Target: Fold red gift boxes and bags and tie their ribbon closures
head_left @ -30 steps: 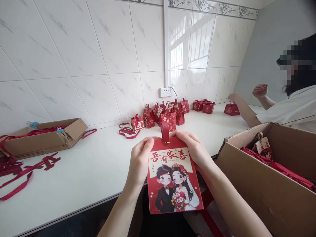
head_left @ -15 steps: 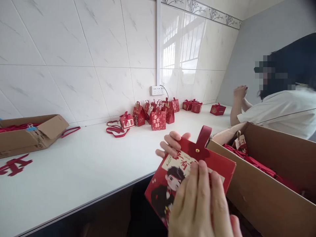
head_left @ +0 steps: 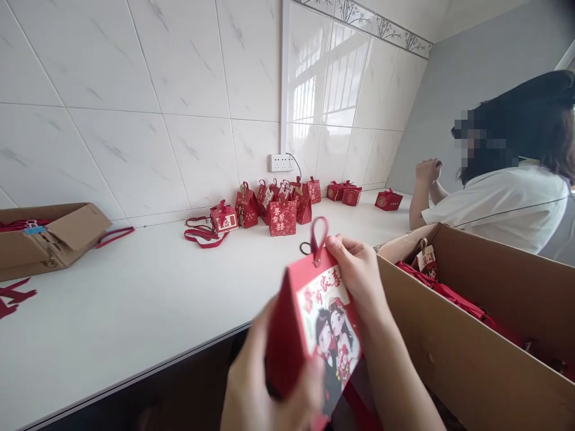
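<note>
White table [head_left: 171,287], red box [head_left: 317,326] between fingers [head_left: 340,251]

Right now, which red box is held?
The nearest box, couple print showing, held between left hand and right hand; others are on the counter or in the right carton.

Head-worn view, facing forward and down over front edge of worktop [head_left: 135,299] to wall [head_left: 188,78]; hands [head_left: 360,275] close, wall farther.

On the tiled wall [head_left: 193,161] (bamboo-patterned border [head_left: 354,13] up high) sits a white socket [head_left: 281,163], left of a white-shirted person [head_left: 503,206].
</note>
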A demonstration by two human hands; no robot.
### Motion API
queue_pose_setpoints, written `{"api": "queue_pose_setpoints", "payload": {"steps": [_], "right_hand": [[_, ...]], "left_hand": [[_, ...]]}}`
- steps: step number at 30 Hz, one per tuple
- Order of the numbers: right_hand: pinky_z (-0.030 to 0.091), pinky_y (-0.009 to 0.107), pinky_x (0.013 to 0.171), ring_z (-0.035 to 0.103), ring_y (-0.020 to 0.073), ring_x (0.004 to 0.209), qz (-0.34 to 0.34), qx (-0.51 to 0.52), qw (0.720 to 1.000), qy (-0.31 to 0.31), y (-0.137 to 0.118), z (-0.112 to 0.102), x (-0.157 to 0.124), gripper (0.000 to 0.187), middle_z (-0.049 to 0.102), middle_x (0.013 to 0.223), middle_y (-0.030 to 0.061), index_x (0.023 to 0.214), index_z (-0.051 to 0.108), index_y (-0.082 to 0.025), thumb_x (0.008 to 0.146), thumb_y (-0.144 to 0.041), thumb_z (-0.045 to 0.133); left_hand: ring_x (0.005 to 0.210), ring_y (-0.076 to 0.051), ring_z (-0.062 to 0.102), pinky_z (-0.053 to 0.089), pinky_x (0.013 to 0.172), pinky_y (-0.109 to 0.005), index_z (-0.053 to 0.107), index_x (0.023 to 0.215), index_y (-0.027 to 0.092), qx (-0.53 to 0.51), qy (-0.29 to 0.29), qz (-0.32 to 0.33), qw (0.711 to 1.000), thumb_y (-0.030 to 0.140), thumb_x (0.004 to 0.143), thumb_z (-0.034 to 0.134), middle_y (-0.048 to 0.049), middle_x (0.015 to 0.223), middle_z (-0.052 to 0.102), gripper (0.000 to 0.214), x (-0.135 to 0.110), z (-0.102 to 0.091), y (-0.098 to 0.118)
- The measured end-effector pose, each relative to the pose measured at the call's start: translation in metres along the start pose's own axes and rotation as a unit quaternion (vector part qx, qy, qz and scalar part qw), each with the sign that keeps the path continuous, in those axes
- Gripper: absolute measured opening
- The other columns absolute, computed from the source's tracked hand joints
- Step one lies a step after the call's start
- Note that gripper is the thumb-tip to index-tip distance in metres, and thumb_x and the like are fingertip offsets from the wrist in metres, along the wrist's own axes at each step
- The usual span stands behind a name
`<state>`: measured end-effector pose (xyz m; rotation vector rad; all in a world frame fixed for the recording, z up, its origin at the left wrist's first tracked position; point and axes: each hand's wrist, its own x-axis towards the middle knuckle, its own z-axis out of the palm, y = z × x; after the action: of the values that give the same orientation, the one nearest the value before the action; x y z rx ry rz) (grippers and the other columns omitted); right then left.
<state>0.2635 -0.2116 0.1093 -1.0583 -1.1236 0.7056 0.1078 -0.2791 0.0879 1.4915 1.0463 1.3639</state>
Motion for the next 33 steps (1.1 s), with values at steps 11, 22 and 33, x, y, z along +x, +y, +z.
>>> {"api": "queue_pose_setpoints", "payload": {"steps": [11,22,33], "right_hand": [[0.029,0.021,0.043,0.038,0.0086,0.047,-0.01,-0.142,0.988,0.052,-0.033,-0.019,-0.022,0.042,0.044,0.052,-0.0026,0.055,0.044,-0.018,0.077,-0.05,0.062],[0.027,0.021,0.043,0.037,0.0083,0.049,-0.013,-0.104,0.994,0.032,-0.037,-0.024,-0.026,0.042,0.041,0.053,-0.003,0.056,0.043,-0.018,0.078,-0.048,0.062],[0.026,0.02,0.043,0.032,0.007,0.049,-0.043,-0.119,0.991,0.045,-0.038,-0.031,-0.03,0.042,0.036,0.053,-0.0044,0.055,0.042,-0.017,0.08,-0.045,0.061]], "left_hand": [[0.102,-0.03,0.061,0.053,0.066,-0.028,0.053,0.116,0.017,-0.219,-0.133,-0.119,0.959,0.045,0.074,0.059,-0.011,0.12,0.062,0.05,0.037,-0.008,-0.022],[0.097,-0.028,0.062,0.053,0.074,-0.031,0.056,0.109,0.019,-0.19,-0.095,-0.091,0.973,0.043,0.07,0.064,-0.009,0.111,0.065,0.046,0.03,-0.011,-0.017],[0.094,-0.028,0.064,0.054,0.072,-0.032,0.058,0.105,0.019,-0.167,-0.119,-0.076,0.976,0.046,0.069,0.062,-0.0077,0.108,0.066,0.045,0.031,-0.006,-0.014]]}}
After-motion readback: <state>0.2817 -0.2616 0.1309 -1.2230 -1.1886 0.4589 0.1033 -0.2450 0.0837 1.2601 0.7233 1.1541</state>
